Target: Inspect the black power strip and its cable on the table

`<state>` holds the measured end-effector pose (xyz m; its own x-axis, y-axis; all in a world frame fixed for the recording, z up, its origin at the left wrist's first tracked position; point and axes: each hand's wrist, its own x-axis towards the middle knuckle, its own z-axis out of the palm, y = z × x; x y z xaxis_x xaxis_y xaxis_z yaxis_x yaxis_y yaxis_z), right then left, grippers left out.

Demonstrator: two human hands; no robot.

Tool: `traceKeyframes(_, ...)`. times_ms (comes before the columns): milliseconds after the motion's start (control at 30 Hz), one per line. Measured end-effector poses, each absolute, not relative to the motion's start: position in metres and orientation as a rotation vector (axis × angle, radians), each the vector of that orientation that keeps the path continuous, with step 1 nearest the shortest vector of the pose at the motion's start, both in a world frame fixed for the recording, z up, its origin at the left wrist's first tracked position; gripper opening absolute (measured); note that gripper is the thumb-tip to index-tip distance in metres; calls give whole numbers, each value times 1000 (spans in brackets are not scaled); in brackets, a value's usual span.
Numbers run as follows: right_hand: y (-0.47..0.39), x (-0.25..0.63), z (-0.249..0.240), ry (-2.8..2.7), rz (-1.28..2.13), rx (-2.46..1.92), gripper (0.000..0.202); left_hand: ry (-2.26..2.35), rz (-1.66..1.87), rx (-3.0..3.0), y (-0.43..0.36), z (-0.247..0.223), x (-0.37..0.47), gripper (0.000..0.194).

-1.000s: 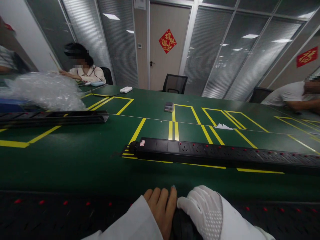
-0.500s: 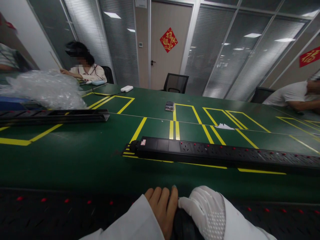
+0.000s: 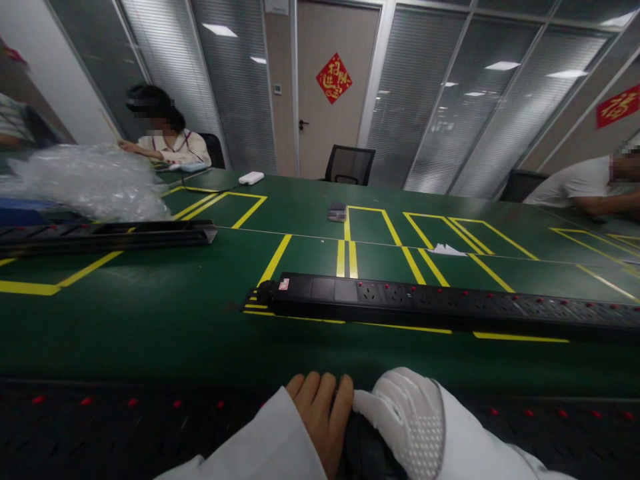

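A long black power strip with red lights or switches lies across the near edge, running beneath both hands. My bare left hand rests over it, fingers close together and bent over the strip's far side, fingertips hidden. In a white dotted glove, my right hand is closed on a dark rounded object between the hands; its kind cannot be made out. The right thumb side touches or nearly touches the left hand. Ahead of both hands a second black power strip lies lengthwise on the green table.
At left lie a black metal channel and crumpled clear plastic wrap. A white box, a small dark device and a paper scrap are farther back. People sit at the far left and right. Yellow tape marks the table.
The view has shifted very slightly. Both hands keep nearly the same place and grip; nothing else has visibly moved.
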<state>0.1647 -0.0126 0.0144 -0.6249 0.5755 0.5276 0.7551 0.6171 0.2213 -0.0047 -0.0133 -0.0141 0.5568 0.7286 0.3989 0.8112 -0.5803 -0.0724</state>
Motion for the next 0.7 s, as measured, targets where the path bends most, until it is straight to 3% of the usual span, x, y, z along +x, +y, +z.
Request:
traceKeyframes(433,-14,164,40,-2577,-471,-1088,5,-1230,-579,-2568,-14,2,-7,24)
traceKeyframes(700,-17,175,37,-2626,-261,-990,30,-1244,-520,-2682,-15,14,-8,24)
